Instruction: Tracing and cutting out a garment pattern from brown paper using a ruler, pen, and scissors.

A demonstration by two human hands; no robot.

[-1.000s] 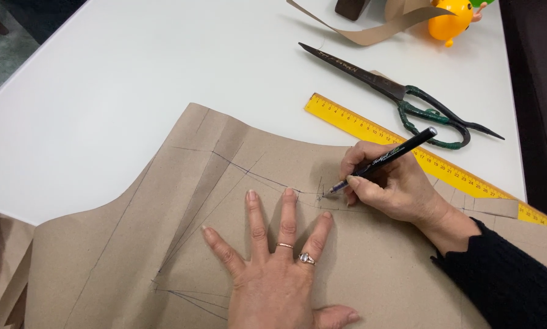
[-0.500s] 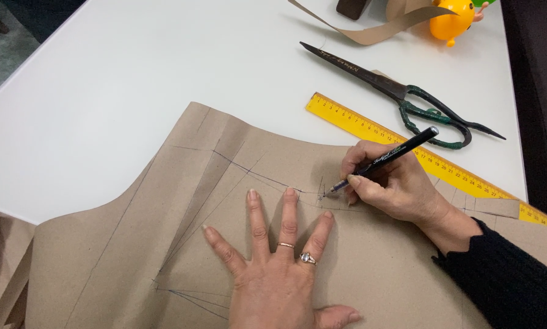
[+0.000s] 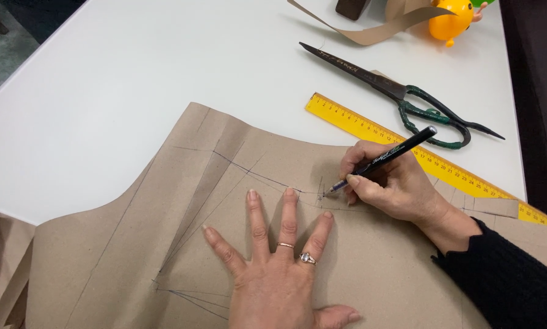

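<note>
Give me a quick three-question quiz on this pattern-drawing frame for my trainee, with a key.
1. True or false: the left hand lies flat, fingers spread, on the brown paper.
2. What does the right hand hold? A pen; B scissors; C ruler.
3. Fill in: the black scissors lie on the white table just beyond the yellow ____.

Key: 1 true. 2 A, the black pen, tip on the paper. 3 ruler.

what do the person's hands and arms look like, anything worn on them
The left hand is bare with two rings: a plain band on the middle finger and a stone-set one on the ring finger. The right hand wears no visible rings; its arm has a black knit sleeve.
</note>
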